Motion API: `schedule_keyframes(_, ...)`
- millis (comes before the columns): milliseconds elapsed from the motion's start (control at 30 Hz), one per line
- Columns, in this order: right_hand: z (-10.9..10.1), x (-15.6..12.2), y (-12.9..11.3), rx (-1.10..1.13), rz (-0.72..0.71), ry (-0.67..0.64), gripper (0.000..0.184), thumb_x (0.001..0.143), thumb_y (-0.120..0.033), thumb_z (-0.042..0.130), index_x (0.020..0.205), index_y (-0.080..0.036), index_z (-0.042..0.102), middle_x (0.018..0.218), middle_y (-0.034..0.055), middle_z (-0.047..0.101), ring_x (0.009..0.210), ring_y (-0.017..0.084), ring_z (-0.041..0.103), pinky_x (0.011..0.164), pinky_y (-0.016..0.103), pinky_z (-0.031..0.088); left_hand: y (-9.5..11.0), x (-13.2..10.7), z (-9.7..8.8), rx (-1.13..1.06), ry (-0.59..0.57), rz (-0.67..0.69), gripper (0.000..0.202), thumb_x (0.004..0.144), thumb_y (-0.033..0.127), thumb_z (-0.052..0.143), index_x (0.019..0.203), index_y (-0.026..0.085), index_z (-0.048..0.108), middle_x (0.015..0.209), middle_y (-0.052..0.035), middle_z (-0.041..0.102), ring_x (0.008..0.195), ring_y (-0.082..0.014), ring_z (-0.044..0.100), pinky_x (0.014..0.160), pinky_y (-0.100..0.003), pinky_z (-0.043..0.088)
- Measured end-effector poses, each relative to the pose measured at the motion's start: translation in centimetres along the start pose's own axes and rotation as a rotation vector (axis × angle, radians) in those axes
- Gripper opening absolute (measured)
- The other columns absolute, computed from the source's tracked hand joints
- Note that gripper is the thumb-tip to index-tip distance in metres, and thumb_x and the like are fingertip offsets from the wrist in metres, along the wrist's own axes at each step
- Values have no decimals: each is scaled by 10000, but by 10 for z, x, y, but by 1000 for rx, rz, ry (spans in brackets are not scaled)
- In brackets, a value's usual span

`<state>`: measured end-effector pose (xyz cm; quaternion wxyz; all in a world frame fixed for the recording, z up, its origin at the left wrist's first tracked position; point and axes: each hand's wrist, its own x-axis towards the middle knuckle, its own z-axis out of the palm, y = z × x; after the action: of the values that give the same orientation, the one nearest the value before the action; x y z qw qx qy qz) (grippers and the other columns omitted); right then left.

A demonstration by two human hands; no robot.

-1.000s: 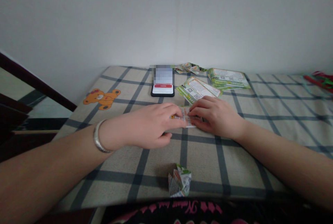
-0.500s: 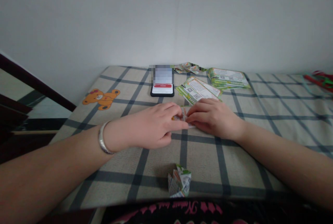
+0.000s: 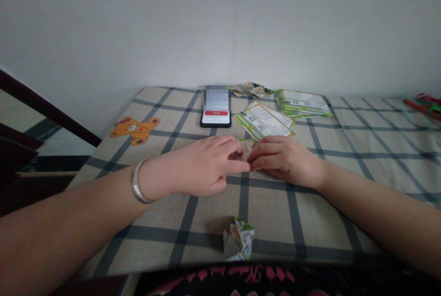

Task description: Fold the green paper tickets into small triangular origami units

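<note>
A small printed paper (image 3: 246,148) lies on the checked cloth, mostly covered by my fingers. My left hand (image 3: 210,165), below a silver bangle (image 3: 137,181), is closed on the paper's left side, the index finger stretched along its near edge. From the right, my right hand (image 3: 280,158) presses bent fingertips on the same paper, with its thumb hidden. The two hands' fingertips nearly meet at the near edge. Close to the table's front edge stands a folded paper piece (image 3: 239,239), green and white with print.
A phone (image 3: 215,119) with a lit screen lies beyond my hands. Right of it are loose printed leaflets (image 3: 263,120), a leaflet stack (image 3: 303,103) and folded paper pieces (image 3: 251,89) by the wall. A bear picture (image 3: 135,130) is at left, a red-green object (image 3: 427,105) far right.
My right hand has shifted slightly toward me, its fingers lower on the paper, so more of the paper shows. My left hand has hardly moved.
</note>
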<state>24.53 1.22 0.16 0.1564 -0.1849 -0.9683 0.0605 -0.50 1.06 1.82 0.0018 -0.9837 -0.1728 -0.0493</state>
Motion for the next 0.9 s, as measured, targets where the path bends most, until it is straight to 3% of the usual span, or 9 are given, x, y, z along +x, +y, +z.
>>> schedule_keyframes(367,-3,-2,-3,-12,9,-35,199,953,-212,490,1009,-213,680,1046,40,691,942,171,574,825,333,468,-7,-2,-7,-121,-18,43,406,734,61,508,1091,220,614,1174,-86,532,1122,-253,492,1014,-421,422)
schedule_keyframes(667,-8,-4,-6,-52,41,-67,193,937,-200,506,1000,-230,685,1017,31,690,926,168,592,796,323,460,-7,-6,-15,-69,-49,8,444,709,43,499,1082,242,636,1230,-71,557,1112,-249,540,981,-418,449)
schedule_keyframes(900,-14,-7,-8,-81,50,-84,175,914,-203,537,988,-236,693,998,17,697,905,160,605,771,313,456,-9,-7,-17,-32,-32,28,371,713,35,488,970,235,665,1132,-46,620,1053,-222,575,977,-408,437)
